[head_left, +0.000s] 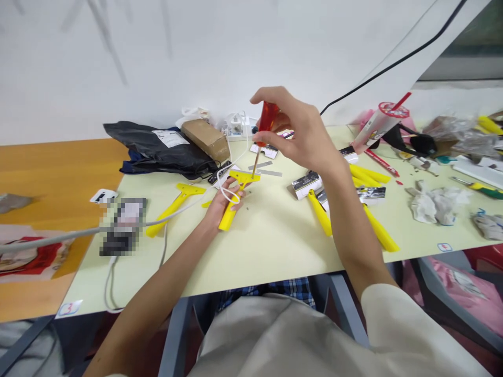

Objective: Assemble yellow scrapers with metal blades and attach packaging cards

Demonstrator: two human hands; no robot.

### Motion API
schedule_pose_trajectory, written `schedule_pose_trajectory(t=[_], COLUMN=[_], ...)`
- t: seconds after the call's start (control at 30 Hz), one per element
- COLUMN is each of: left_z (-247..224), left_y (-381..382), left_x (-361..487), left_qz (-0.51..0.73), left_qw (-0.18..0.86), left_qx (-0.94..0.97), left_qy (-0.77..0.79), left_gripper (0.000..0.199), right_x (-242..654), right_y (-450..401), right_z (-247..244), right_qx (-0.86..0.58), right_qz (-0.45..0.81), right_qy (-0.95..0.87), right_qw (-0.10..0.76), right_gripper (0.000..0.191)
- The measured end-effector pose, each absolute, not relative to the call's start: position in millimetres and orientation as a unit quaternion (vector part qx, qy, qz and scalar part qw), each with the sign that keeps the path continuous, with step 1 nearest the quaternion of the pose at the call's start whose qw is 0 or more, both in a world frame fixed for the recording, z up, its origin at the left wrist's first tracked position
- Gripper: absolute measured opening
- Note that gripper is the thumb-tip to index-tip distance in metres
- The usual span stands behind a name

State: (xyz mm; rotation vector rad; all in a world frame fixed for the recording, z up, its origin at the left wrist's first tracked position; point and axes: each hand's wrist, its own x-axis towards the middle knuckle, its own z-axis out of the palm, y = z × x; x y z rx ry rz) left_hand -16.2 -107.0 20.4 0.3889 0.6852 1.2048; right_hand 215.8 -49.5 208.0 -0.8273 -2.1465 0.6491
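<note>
My left hand (220,203) grips a yellow plastic scraper (234,200) by its handle, resting it on the pale table (267,241). My right hand (299,133) holds a red-handled screwdriver (266,123) upright above it. The screwdriver's tip touches the scraper's wide head (245,178). A white cable loops over my left fingers. Two flat metal blades (265,168) lie just beyond the scraper.
Another yellow scraper (173,208) lies to the left, several more (369,220) with foil blade packs (306,184) to the right. A black bag (161,149), a brown parcel (207,139), a cup with a red straw (379,123), crumpled tissue (436,203) and clutter line the back and right.
</note>
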Motion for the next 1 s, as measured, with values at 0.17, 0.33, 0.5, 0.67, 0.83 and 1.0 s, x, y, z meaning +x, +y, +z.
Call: schedule_pose_trajectory(t=[0.17, 0.33, 0.5, 0.67, 0.83, 1.0], left_z=[21, 25, 27, 25, 21, 23], left_y=[-106, -110, -114, -114, -113, -116], left_x=[-15, -11, -6, -6, -7, -5], left_qz=[0.558, 0.559, 0.545, 0.533, 0.529, 0.521], left_qw=[0.748, 0.744, 0.75, 0.755, 0.758, 0.763], left_qx=[0.161, 0.169, 0.177, 0.178, 0.189, 0.195], left_qy=[0.321, 0.324, 0.331, 0.337, 0.332, 0.328], left_gripper=[0.055, 0.055, 0.057, 0.057, 0.054, 0.055], right_x=[218, 219, 220, 221, 221, 223], right_y=[-53, -62, -66, -59, -54, -56], right_z=[209, 216, 219, 215, 212, 214], right_qx=[-0.271, -0.274, -0.251, -0.273, -0.293, -0.299], right_qz=[0.3, 0.291, 0.293, 0.259, 0.237, 0.239], right_qy=[-0.843, -0.842, -0.848, -0.855, -0.859, -0.865], right_qw=[0.356, 0.361, 0.363, 0.358, 0.347, 0.325], right_gripper=[0.053, 0.038, 0.035, 0.044, 0.055, 0.061])
